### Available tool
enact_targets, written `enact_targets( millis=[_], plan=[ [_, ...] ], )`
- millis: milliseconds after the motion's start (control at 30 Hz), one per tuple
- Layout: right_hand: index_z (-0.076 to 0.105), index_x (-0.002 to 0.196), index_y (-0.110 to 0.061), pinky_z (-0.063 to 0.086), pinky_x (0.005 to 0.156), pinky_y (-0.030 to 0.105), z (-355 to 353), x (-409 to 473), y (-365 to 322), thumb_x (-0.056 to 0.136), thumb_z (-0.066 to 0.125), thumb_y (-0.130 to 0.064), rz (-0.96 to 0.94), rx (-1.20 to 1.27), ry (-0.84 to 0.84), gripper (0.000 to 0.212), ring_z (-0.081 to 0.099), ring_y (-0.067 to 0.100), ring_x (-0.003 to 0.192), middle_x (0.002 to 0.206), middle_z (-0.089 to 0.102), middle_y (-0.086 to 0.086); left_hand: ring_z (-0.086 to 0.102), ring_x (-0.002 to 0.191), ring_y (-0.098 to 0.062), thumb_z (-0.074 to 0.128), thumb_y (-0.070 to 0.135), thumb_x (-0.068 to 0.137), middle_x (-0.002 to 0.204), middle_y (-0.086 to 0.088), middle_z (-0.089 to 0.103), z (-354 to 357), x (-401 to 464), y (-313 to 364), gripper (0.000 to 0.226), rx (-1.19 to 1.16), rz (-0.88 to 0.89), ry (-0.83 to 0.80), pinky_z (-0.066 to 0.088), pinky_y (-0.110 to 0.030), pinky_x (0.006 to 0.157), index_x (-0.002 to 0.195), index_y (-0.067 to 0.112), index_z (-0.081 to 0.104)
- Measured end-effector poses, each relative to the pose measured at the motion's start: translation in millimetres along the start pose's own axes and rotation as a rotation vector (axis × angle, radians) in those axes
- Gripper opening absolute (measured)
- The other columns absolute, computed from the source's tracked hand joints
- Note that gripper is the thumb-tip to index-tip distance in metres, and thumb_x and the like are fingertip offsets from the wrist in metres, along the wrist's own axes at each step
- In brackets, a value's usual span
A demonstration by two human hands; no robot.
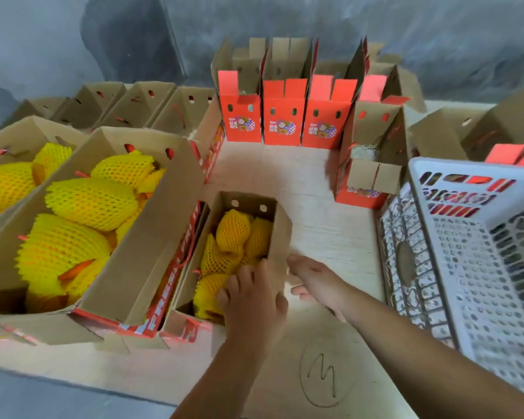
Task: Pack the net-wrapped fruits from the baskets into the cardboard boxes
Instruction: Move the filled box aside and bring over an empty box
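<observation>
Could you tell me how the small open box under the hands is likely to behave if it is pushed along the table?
The box would probably slide, not tip: netted fruits fill it and weigh it down. Its thin cardboard wall may flex under the fingers.

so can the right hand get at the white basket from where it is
Probably yes. The right hand lies open on bare table beside the small box, and nothing stands between it and the white basket to its right.

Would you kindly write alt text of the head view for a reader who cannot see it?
A person's left hand presses yellow net-wrapped fruits into a small open cardboard box while the right hand rests open against its outer wall. Two larger filled cardboard boxes stand left, a white plastic basket right.
</observation>
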State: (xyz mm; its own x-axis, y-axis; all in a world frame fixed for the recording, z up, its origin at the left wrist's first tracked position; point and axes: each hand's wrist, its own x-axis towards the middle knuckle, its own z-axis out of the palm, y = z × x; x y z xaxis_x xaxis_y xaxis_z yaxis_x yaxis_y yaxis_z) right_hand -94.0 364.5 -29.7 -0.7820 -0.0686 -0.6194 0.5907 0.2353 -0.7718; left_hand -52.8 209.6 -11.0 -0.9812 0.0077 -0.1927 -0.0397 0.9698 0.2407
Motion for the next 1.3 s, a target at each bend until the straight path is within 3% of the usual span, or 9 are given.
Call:
enact_targets(
  millis=[67, 133, 267, 433, 533, 633, 833, 1133, 1300],
  plan=[
    [0.059, 0.130, -0.025, 0.050, 0.069, 0.016, -33.8, 3.2, 17.1, 0.101, 0.056, -0.034, -0.083, 0.009, 0.243, 0.031, 0.066, 0.007, 0.076, 0.112, 0.067, -0.007, 0.041, 0.126, -0.026, 0.053, 0.052, 0.096, 0.138, 0.003, 0.041, 4.8, 10.8, 18.2, 0.051, -0.083, 0.079, 0.083, 0.036, -0.044, 0.101, 0.140, 0.041, 0.031],
    [0.059, 0.128, -0.015, 0.048, 0.064, 0.026, -65.7, 2.0, 22.8, 0.098, 0.056, -0.015, -0.086, -0.003, 0.399, 0.030, 0.062, 0.016, 0.070, 0.096, 0.068, -0.003, 0.038, 0.128, -0.026, 0.054, 0.049, 0.096, 0.142, 0.002, 0.041, 5.3, 25.4, 39.8, 0.047, -0.138, 0.148, 0.139, 0.036, -0.045, 0.104, 0.139, 0.041, 0.040],
    [0.055, 0.138, -0.021, 0.055, 0.089, 0.040, -116.4, -0.2, 9.0, 0.096, 0.058, -0.023, -0.126, -0.112, 0.544, 0.042, 0.066, 0.022, 0.091, 0.118, 0.061, -0.005, 0.056, 0.117, -0.012, 0.054, 0.038, 0.101, 0.128, 0.013, 0.061, 0.6, 72.5, 88.6, 0.023, -0.358, 0.358, 0.006, 0.045, -0.032, 0.103, 0.123, 0.037, 0.063],
    [0.053, 0.130, -0.024, 0.041, 0.063, 0.008, -166.6, 28.4, -30.7, 0.096, 0.057, -0.016, -0.367, -0.317, 0.551, 0.036, 0.061, 0.006, 0.088, 0.111, 0.059, -0.008, 0.061, 0.083, 0.013, 0.056, 0.028, 0.099, 0.093, 0.026, 0.066, 2.0, 109.7, 139.7, 0.019, -0.624, 0.374, -0.265, 0.040, -0.010, 0.070, 0.093, 0.043, 0.066],
    [0.049, 0.137, -0.007, 0.045, 0.087, 0.019, -192.8, 66.7, -60.9, 0.092, 0.062, -0.009, -0.375, -0.364, 0.580, 0.047, 0.056, 0.020, 0.113, 0.134, 0.049, 0.009, 0.063, 0.079, 0.011, 0.055, 0.026, 0.098, 0.100, 0.020, 0.070, 12.9, 111.3, 153.7, 0.019, -0.709, 0.283, -0.281, 0.042, -0.008, 0.061, 0.100, 0.037, 0.070],
    [0.019, 0.160, -0.012, 0.042, 0.103, 0.035, -215.9, 102.8, -77.0, 0.087, 0.065, 0.001, -0.242, -0.531, 0.508, 0.088, 0.033, 0.024, 0.146, 0.167, 0.012, 0.005, 0.064, 0.084, 0.011, 0.058, 0.031, 0.099, 0.105, 0.019, 0.072, 27.3, 107.6, 151.8, 0.016, -0.784, 0.191, -0.277, 0.043, -0.011, 0.067, 0.099, 0.040, 0.071],
    [0.056, 0.118, -0.005, 0.050, 0.077, 0.041, -220.5, 135.7, -78.9, 0.086, 0.046, 0.010, -0.312, -0.757, 0.659, 0.036, 0.059, 0.038, 0.094, 0.123, 0.043, 0.012, 0.063, 0.086, 0.013, 0.064, 0.023, 0.096, 0.090, 0.030, 0.071, 55.4, 95.3, 121.2, 0.022, -0.821, 0.047, -0.209, 0.041, -0.005, 0.069, 0.088, 0.042, 0.071],
    [0.068, 0.103, -0.010, 0.033, 0.076, 0.024, -172.0, 99.1, -115.0, 0.089, 0.050, 0.004, -0.607, -0.344, 0.784, 0.027, 0.045, 0.013, 0.093, 0.116, 0.056, 0.008, 0.061, 0.072, 0.012, 0.063, 0.032, 0.080, 0.080, 0.028, 0.071, 60.5, 75.4, 102.3, 0.019, -0.954, -0.042, -0.194, 0.040, -0.007, 0.064, 0.082, 0.048, 0.074],
    [0.068, 0.101, -0.005, 0.025, 0.064, 0.015, -117.9, 51.1, -114.5, 0.090, 0.053, 0.006, -0.747, -0.377, 0.807, 0.022, 0.030, 0.003, 0.081, 0.109, 0.049, 0.006, 0.062, 0.069, -0.004, 0.067, 0.016, 0.094, 0.079, 0.006, 0.068, 42.6, 63.1, 98.4, 0.013, -1.201, -0.179, -0.174, 0.048, -0.020, 0.066, 0.104, 0.022, 0.070]
  ],
)
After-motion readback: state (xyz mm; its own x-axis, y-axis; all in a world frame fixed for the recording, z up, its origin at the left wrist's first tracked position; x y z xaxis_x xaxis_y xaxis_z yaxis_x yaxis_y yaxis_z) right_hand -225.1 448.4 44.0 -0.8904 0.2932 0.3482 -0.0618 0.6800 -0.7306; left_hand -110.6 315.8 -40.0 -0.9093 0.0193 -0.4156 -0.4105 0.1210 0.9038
